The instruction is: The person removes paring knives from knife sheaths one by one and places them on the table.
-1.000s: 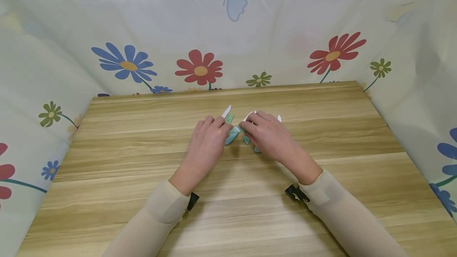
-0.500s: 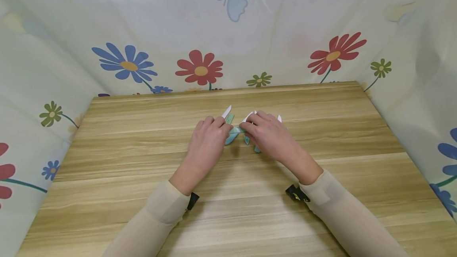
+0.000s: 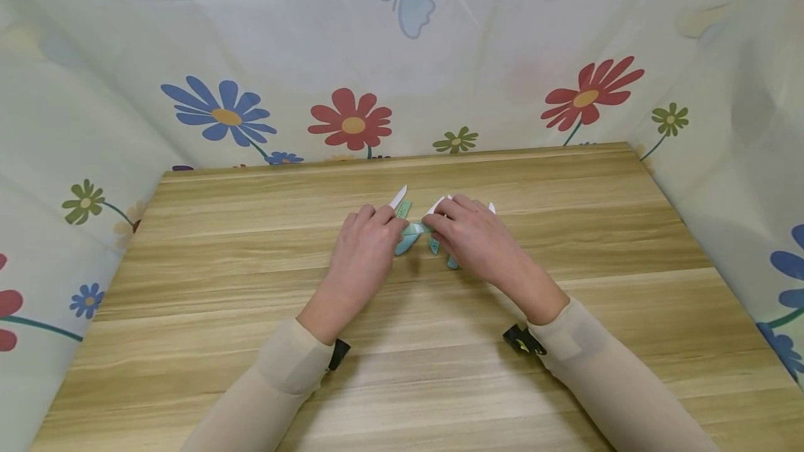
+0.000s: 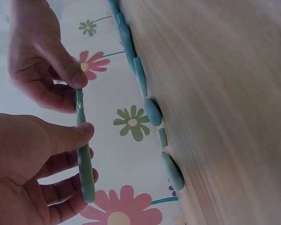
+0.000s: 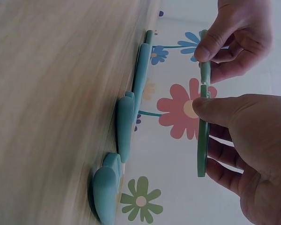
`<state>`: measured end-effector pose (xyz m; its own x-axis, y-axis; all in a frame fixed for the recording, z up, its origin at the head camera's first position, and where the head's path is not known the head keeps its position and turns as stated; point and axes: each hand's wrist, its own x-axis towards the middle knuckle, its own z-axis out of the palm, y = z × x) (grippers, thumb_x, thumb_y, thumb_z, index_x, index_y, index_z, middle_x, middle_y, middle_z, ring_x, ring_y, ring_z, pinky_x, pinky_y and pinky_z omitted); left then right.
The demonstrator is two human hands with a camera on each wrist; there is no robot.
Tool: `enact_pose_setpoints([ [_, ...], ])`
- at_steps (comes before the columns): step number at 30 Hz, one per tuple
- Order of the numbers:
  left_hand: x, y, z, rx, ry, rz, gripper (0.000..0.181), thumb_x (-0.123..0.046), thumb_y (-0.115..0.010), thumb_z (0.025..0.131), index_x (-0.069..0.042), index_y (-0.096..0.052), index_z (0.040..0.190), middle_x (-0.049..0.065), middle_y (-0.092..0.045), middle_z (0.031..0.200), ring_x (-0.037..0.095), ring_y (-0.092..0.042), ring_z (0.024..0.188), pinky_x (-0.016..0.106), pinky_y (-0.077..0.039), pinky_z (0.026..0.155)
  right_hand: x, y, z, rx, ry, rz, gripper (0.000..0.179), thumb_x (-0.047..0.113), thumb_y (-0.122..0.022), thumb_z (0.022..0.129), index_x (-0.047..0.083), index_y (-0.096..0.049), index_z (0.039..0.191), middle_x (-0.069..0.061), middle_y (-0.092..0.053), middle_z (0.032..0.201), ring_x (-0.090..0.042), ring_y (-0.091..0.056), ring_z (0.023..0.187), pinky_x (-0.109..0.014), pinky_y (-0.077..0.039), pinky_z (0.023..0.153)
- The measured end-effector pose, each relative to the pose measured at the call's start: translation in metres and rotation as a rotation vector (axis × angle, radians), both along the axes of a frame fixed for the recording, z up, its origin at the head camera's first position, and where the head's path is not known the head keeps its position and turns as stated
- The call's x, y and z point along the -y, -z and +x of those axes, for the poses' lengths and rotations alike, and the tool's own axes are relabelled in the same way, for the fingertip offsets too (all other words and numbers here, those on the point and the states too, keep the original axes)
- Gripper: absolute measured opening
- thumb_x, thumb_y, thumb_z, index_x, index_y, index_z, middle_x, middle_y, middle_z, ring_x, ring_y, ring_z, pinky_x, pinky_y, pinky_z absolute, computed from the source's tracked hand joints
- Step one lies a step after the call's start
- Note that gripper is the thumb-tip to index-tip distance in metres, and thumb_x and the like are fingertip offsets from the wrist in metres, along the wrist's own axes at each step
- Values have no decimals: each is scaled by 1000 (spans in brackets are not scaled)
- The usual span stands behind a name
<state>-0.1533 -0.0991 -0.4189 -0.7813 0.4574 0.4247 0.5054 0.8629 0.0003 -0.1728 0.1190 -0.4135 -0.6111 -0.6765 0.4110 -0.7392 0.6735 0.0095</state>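
Note:
Above the middle of the table, my left hand (image 3: 369,246) and right hand (image 3: 477,239) face each other and pinch opposite ends of a slim green stick-like piece (image 3: 417,228). Side on, in the right wrist view, this piece (image 5: 203,140) shows two lengths in line, with a narrow pale joint between my thumbs. Its kind is unclear. In the left wrist view, the left thumb presses its long rounded part (image 4: 86,173). Under the hands lie a white pointed blade (image 3: 398,195), a flat green strip (image 3: 404,209) and a teal handle (image 3: 407,243), partly covered by my fingers.
More teal pieces lie around the right hand: a patterned oval end (image 3: 434,245), a rounded end (image 3: 452,264) and a white tip (image 3: 491,208). The wooden table (image 3: 402,382) ends at a flowered cloth (image 3: 490,75) behind and on both sides.

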Motion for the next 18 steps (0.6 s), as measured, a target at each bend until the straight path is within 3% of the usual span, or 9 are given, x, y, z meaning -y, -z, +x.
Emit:
enact_pose_setpoints([
  [18, 1, -2, 1, -2, -3, 6, 23, -15, -86, 92, -10, -82, 114, 6, -67, 100, 27, -59, 88, 37, -49, 70, -2, -2, 0, 25, 12, -12, 25, 12, -82, 95, 6, -78, 119, -7, -70, 106, -27, -62, 97, -38, -53, 79],
])
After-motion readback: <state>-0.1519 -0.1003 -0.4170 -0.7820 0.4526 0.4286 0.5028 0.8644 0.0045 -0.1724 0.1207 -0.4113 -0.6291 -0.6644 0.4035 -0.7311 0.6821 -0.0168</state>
